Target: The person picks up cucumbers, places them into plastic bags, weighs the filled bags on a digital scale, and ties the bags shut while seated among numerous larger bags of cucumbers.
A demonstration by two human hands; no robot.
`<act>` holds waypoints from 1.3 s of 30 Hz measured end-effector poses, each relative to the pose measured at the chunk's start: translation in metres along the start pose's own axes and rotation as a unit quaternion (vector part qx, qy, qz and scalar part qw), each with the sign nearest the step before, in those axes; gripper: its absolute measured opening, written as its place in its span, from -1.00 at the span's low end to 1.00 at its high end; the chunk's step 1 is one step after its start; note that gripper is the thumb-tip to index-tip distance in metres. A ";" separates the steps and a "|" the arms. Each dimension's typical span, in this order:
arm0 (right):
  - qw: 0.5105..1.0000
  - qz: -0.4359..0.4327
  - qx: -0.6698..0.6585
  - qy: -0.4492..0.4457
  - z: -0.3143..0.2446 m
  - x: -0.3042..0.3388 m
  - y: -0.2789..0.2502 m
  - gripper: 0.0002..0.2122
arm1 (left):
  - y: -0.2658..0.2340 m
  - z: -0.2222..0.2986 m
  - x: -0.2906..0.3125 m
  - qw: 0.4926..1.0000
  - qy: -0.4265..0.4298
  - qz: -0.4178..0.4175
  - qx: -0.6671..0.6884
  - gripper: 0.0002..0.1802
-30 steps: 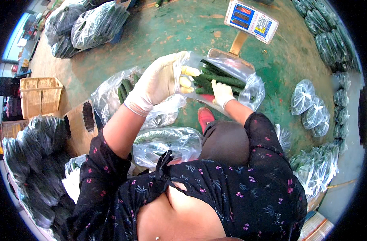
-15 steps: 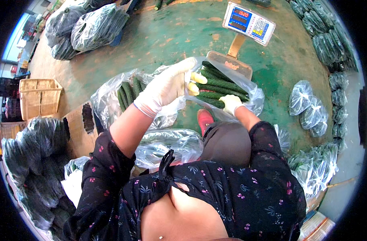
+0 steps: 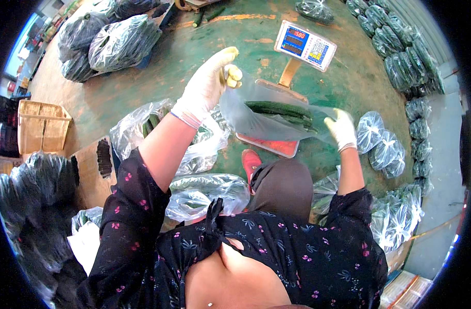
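Observation:
A clear plastic bag (image 3: 240, 110) of dark green cucumbers (image 3: 279, 108) is stretched between my two gloved hands, over the scale's red platform (image 3: 279, 147). My left hand (image 3: 207, 82), in a white glove with yellowish fingertips, is closed on the bag's left edge, raised. At the bag's other end, my right hand (image 3: 342, 129) grips the gathered plastic with curled fingers. Whether the bag rests on the platform or hangs just above it, I cannot tell. Behind it stands the scale's lit display (image 3: 305, 45) on a post.
Opened bags of cucumbers (image 3: 202, 147) lie left of the scale, another bag (image 3: 207, 193) before my legs. Tied bags (image 3: 382, 147) sit at right, more along the wall (image 3: 400, 56). At left are a crate (image 3: 42, 126) and large filled bags (image 3: 124, 41).
My right hand has left the cucumbers and moved right, now pulling at the bag's end. The plastic is drawn over the cucumbers. More of the red platform shows.

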State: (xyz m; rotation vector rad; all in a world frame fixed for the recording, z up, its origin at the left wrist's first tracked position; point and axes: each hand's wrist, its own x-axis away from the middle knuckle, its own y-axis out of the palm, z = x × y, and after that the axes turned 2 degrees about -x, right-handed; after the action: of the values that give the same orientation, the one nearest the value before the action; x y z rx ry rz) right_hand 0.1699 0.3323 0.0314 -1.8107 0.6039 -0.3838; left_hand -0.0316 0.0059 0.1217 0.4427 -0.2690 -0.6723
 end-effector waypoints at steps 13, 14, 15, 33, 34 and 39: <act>0.896 -0.292 -0.290 -0.169 -0.074 0.020 -0.014 -0.60 | -0.035 -0.062 0.054 0.990 -0.128 0.044 -0.032 -0.28; 0.896 -0.291 -0.288 -0.171 -0.095 0.029 -0.027 -0.60 | -0.035 -0.056 0.062 0.991 -0.125 0.043 -0.031 -0.28; 0.880 -0.309 -0.302 -0.196 -0.119 0.039 -0.041 -0.61 | -0.034 -0.049 0.073 0.989 -0.116 0.055 -0.076 -0.27; 0.743 -0.494 -0.269 -0.364 -0.399 0.076 0.177 -0.58 | -0.210 -0.024 0.299 0.946 0.013 0.314 0.076 -0.48; 0.774 -0.464 -0.245 -0.354 -0.389 0.059 0.221 -0.60 | -0.199 -0.018 0.283 0.955 0.032 0.286 0.071 -0.51; 0.828 -0.424 -0.219 -0.296 -0.380 0.087 0.345 -0.64 | -0.207 0.007 0.296 0.944 0.039 0.325 0.040 -0.46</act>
State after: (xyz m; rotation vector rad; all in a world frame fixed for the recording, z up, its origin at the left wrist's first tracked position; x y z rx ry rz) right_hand -0.0368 -0.0961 -0.1797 -2.4285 -0.6473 -0.2373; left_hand 0.0773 -0.3330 0.0579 0.4238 -0.3443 0.0032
